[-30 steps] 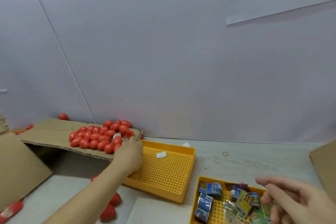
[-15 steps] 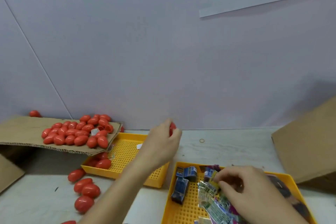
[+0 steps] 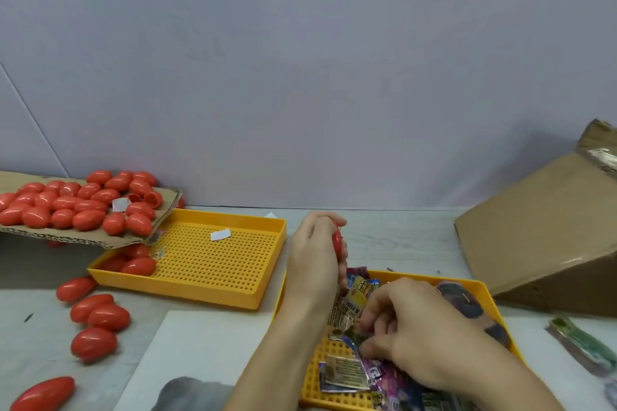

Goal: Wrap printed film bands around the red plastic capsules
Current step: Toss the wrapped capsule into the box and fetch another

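My left hand (image 3: 315, 260) grips a red capsule (image 3: 337, 239) above the near corner of the right yellow tray (image 3: 494, 297); only a sliver of the capsule shows past my fingers. My right hand (image 3: 410, 334) reaches into that tray, fingertips pinching at the pile of printed film bands (image 3: 349, 370). Several red capsules lie heaped on a cardboard flap (image 3: 86, 238) at the left, with the heap centred around the capsules (image 3: 76, 203).
A second perforated yellow tray (image 3: 233, 287) sits left of centre with a few capsules in its far corner. Loose capsules (image 3: 100, 314) lie on the table at the left. A cardboard box (image 3: 547, 243) stands at the right. A white sheet (image 3: 200, 350) lies near me.
My left hand has carried a capsule from the cardboard heap rightward to the band tray. My right hand dropped into the tray among the bands. The view tilted down and right.
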`<state>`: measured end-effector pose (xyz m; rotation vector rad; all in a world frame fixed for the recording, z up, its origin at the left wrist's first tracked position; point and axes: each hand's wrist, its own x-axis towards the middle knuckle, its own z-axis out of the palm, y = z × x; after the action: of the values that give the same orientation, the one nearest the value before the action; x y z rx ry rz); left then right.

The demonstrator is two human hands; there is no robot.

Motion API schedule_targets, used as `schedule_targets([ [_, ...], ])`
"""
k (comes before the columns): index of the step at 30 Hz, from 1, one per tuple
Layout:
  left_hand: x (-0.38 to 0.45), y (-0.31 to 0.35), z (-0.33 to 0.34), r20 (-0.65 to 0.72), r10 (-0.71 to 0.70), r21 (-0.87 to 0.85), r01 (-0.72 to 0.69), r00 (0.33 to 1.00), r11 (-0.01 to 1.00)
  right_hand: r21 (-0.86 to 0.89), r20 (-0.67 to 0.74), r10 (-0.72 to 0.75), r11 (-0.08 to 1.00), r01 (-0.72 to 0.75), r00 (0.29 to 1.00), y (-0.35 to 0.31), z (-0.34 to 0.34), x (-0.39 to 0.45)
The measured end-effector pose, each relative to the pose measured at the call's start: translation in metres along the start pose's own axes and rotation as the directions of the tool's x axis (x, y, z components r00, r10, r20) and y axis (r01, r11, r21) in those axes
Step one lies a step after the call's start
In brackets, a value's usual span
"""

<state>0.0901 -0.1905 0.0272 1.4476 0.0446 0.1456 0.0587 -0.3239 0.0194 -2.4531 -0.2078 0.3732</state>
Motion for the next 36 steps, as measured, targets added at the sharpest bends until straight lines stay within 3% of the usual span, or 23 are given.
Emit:
schedule_targets([
  [6, 0.015, -0.011, -0.005, 0.074, 0.011, -0.002, -0.011, 0.997, 1.0, 0.06, -0.016, -0.039, 0.997, 0.04, 0.999, 0.009, -0.011, -0.003],
  [13, 0.015, -0.013, -0.003, 0.134, 0.016, 0.023, -0.019, 0.991, 1.0, 0.253, -0.082, -0.062, 0.964, 0.08, 0.995, 0.014, -0.024, -0.006],
  [16, 0.011, -0.01, -0.002, 0.253, -0.008, 0.05, -0.005, 0.968, 0.999, 0.308, -0.195, -0.068, 0.943, 0.127, 0.978, 0.022, -0.033, -0.008],
  [21, 0.006, -0.012, 0.002, 0.445, -0.054, 0.316, -0.1, 0.894, 0.944, 0.385, -0.264, -0.097, 0.902, 0.197, 0.96, 0.029, -0.035, -0.009],
  [24, 0.006, -0.014, 0.001, 0.514, -0.007, 0.277, -0.158, 0.858, 0.948, 0.4, -0.315, -0.085, 0.892, 0.213, 0.945, 0.033, -0.036, -0.006],
  [30, 0.007, -0.016, -0.002, 0.517, 0.028, 0.235, -0.173, 0.856, 0.956, 0.457, -0.352, -0.042, 0.864, 0.211, 0.935, 0.035, -0.037, -0.006],
  [36, 0.008, -0.016, -0.002, 0.461, -0.039, 0.194, -0.057, 0.887, 0.979, 0.489, -0.339, -0.06, 0.842, 0.23, 0.939, 0.034, -0.038, -0.006],
])
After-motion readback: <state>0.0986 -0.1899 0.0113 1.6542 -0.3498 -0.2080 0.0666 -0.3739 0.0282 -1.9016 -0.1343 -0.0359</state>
